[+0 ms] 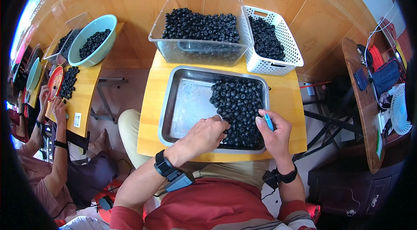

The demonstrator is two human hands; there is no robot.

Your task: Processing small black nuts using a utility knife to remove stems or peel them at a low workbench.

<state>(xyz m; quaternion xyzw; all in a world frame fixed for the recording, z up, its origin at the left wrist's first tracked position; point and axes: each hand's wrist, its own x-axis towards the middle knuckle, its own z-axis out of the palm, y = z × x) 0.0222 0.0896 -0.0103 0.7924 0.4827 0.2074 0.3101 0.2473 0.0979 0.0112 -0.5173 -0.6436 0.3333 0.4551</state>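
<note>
A shallow metal tray (182, 108) lies before me, its right side heaped with small black round parts (241, 100), many with a hole in the middle. My left hand (204, 134) is over the near left edge of the heap, palm down with curled fingers; its fingertips are among the parts, so whatever they grip is hidden. At the right rim, my right hand (276, 134) is closed around a slim tool with a blue handle (269, 121). The tool's thin pointed shaft extends up over the heap.
Behind the tray stand a clear plastic bin (200, 52) and a white perforated basket (276, 68), both holding black parts. To the left, another person's hands (58, 110) work at a table with a pale green bowl (106, 24) and a red dish (57, 73). A brown table (358, 87) stands right.
</note>
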